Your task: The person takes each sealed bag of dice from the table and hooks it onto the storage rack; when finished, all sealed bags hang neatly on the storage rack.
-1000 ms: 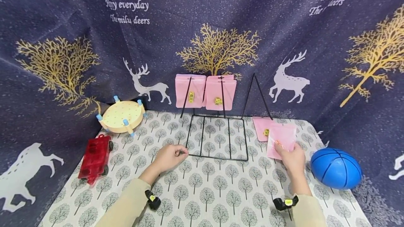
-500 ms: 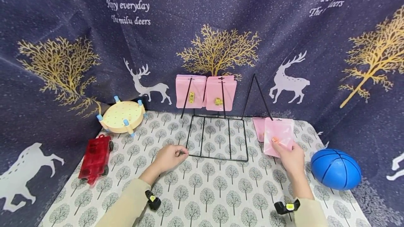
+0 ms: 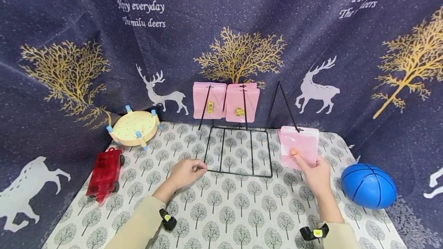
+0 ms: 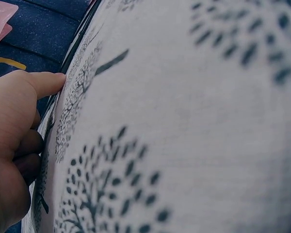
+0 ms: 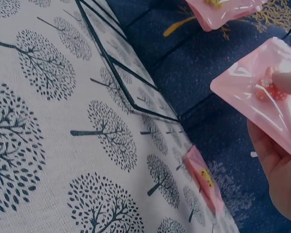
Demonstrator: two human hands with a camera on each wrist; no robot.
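Observation:
Between thumb and fingers, my right hand (image 3: 319, 176) pinches a pink zip bag (image 3: 306, 141) with orange dice (image 3: 295, 153) in it. The bag's top hole is at the tip of the right-hand hook (image 3: 288, 107) of a black wire display rack (image 3: 238, 173); whether the hook passes through, I cannot tell. My left hand (image 3: 187, 173) has curled fingers, thumb and fingertip pinching the rack's front left corner. Pink bags with yellow dice hang on the left hook (image 3: 205, 107) and the middle hook (image 3: 244, 105). Behind the held bag, another pink bag (image 5: 203, 178) lies on the table.
On the table (image 3: 242, 218), a red toy car (image 3: 105, 174) and a round cream toy table with blue-tipped legs (image 3: 135, 128) are at the left. A blue ball (image 3: 368, 185) sits at the right edge. A dark deer-print cloth (image 3: 180, 49) hangs behind.
My right hand has raised the bag with orange dice and moved it left, so its top now meets the right hook's tip. My left hand has stayed at the rack corner.

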